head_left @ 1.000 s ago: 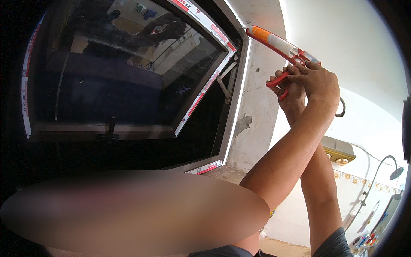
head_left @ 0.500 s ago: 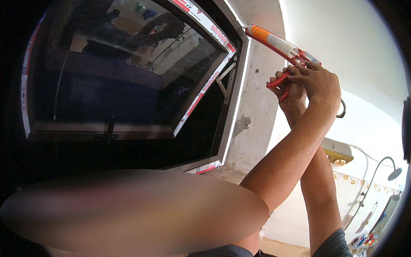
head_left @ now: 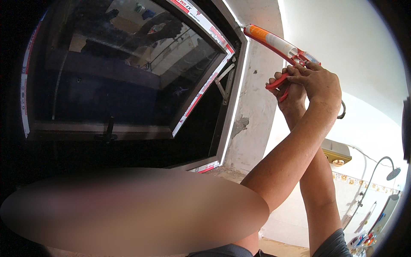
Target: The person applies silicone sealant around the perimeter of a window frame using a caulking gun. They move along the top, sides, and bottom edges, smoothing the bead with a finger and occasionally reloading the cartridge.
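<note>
A red caulking gun point(head_left: 274, 40) carries a white and orange sealant cartridge and slants up to the left. Its tip is at the pale strip between the dark window frame point(head_left: 234, 92) and the wall; I cannot tell whether it touches. My forearms cross. My left hand point(head_left: 320, 83), on the upper right, is closed over the gun's rear end. Beneath it, my right hand point(head_left: 295, 95) has its fingers wrapped round the red handle and trigger. The left hand hides part of the grip.
A dark window sash point(head_left: 124, 85) with printed film on its edges stands tilted on a metal stay point(head_left: 226, 83). The plaster wall point(head_left: 254, 103) has a chipped patch. A heater lamp unit point(head_left: 337, 153) and a shower head point(head_left: 393, 173) are at the right. A blurred oval covers the lower left.
The view has shifted very slightly. Both hands keep the same hold on the caulking gun, and its tip stays near the same spot beside the frame.
</note>
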`<state>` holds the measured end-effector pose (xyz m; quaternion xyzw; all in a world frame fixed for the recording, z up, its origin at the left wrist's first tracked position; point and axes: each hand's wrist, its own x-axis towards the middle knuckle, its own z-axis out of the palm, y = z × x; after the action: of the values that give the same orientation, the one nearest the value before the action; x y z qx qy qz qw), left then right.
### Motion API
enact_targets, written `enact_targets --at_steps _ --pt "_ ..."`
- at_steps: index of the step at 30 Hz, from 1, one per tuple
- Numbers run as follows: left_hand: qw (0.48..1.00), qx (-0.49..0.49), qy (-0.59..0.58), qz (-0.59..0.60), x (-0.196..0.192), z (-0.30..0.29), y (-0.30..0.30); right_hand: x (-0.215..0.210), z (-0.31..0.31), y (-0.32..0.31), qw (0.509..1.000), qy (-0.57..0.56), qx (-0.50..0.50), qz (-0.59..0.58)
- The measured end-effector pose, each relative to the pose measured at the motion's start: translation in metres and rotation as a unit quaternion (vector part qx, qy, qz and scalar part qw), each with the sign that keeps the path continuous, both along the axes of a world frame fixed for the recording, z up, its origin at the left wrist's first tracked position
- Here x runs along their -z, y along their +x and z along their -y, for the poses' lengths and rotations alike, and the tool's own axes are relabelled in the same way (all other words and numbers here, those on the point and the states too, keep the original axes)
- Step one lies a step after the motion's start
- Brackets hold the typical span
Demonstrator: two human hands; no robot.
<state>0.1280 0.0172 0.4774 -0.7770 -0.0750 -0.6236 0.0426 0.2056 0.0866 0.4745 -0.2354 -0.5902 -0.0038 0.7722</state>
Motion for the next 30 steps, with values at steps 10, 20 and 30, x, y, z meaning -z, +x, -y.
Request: enact_targets --at_steps 10,20,30 --pt "1.000 -0.018 -0.005 -0.011 0.001 0.001 -0.011 0.004 0.000 -0.015 1.000 0.005 0.015 -0.011" --pt "1.000 -0.011 0.004 -0.002 0.002 0.003 -0.010 0.000 0.002 -0.008 0.999 0.005 -0.039 -0.034" --pt "1.000 -0.015 -0.003 -0.001 0.004 -0.003 -0.020 0.004 -0.007 -0.023 1.000 0.007 0.005 -0.006"
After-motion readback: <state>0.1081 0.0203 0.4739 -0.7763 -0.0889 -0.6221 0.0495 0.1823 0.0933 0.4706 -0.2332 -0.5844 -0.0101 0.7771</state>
